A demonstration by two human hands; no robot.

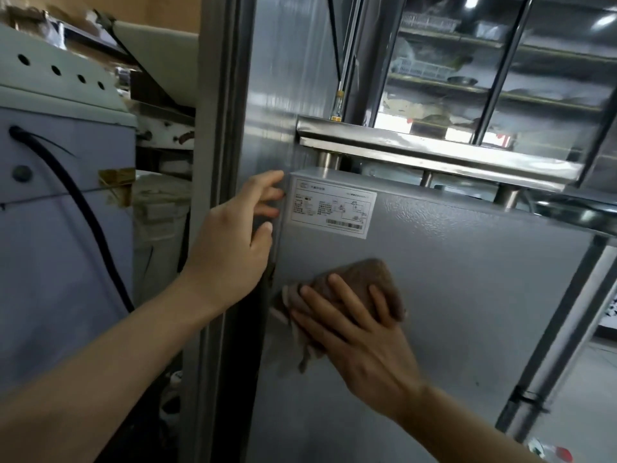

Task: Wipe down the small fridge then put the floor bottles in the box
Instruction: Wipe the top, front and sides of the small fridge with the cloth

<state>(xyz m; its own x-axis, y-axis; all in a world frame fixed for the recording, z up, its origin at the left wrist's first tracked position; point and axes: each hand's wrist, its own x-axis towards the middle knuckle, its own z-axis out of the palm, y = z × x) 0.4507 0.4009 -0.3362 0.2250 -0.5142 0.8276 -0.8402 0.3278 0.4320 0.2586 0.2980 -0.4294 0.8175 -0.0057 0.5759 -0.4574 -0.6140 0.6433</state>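
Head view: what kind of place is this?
Probably a commercial kitchen or its back room. Stainless shelving holds trays and pans, a steel worktop edge runs above the grey fridge, and the right hand presses a brown cloth on it.

Two hands, left (230, 242) and right (360, 339), one brown cloth (364, 282), one grey fridge (450, 312), one white label (332, 208) and one black cable (83, 208).

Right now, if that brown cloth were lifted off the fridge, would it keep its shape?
Probably not. The brown cloth bunches in folds under the right hand, and a loose end hangs below, so it looks floppy. It seems light, staying up under flat fingers pressing it to the fridge side.
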